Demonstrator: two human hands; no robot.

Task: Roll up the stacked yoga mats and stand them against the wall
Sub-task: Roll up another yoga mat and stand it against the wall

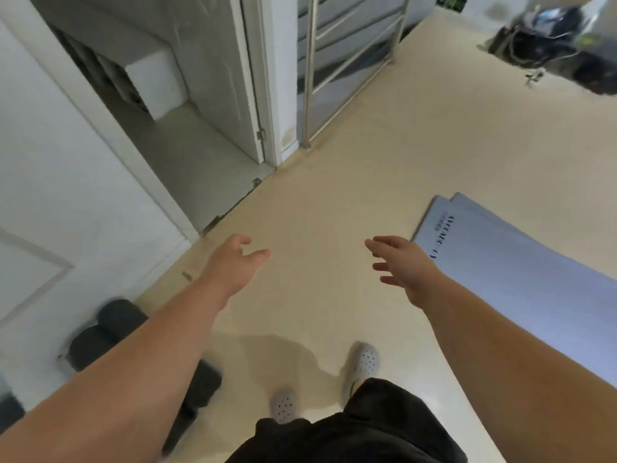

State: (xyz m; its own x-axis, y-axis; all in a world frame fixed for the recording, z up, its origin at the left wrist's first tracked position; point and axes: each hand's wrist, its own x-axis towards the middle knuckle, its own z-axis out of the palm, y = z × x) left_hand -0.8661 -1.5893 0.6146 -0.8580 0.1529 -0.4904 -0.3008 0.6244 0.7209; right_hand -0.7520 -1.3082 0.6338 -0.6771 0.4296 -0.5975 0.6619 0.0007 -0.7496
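— Beige floor (334,182) noted, white wall (66,162) along the left. Where do the mats lie?

— The stacked yoga mats (517,262) lie flat and unrolled on the floor at the right, with two layers showing at the near corner. The right hand (407,265) hovers just beside that corner without touching it. The left hand (233,262) hangs over bare floor, well apart from the mats. The fingers (258,254) of both hands are spread and loose, holding nothing.

— Recommended method for the step?

— In my judgement, go to the short end and take the top mat alone. Tuck its edge tight and roll with both palms level, so the roll runs straight and will stand.

— Surroundings and obstructions?

— Dark rolls (110,329) lie at the foot of the wall, lower left. They may be rolled mats, though blur prevents confirmation. An open doorway (187,152) breaks the wall, a metal rack (334,78) stands beyond it, and dark clutter (551,45) sits at the far right. The person's grey shoes (364,360) stand between mats and wall. Free wall looks limited.
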